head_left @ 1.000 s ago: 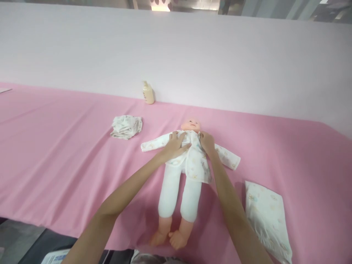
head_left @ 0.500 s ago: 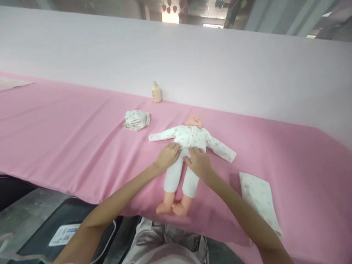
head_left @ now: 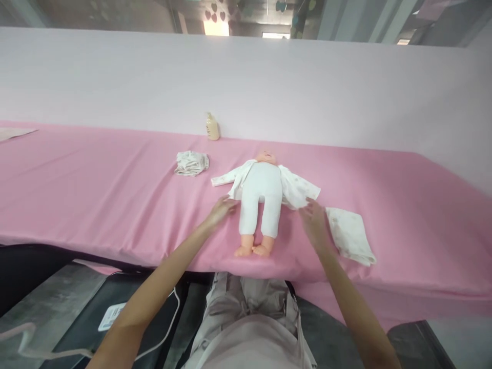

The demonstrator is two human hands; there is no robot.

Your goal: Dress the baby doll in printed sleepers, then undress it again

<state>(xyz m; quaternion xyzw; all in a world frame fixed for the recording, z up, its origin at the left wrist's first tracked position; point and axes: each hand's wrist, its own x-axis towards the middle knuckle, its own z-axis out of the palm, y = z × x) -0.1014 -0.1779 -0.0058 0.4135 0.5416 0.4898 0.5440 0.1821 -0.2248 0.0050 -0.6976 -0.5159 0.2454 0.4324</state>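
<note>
A baby doll (head_left: 263,184) in a white body and leggings lies on its back on the pink sheet, its bare feet towards me. Its printed baby shirt (head_left: 298,188) is unfastened, both front panels spread out to the sides, sleeves stretched outward. By the lower corner of the left panel is my left hand (head_left: 223,210), fingers extended and slightly apart. My right hand (head_left: 314,220) is at the lower edge of the right panel, its fingers loosely spread. Whether the fingertips still touch the cloth is hard to see.
A folded printed cloth (head_left: 349,234) lies right of my right hand. Further back stand a folded cloth bundle (head_left: 191,163) and a cream pump bottle (head_left: 212,127) near the white wall (head_left: 246,87). A black chair (head_left: 88,312) with a white cable is at lower left.
The shirt front, closed over the doll's belly before, now lies open to both sides. My hands have moved apart, outward from the doll's waist. The camera view has shifted.
</note>
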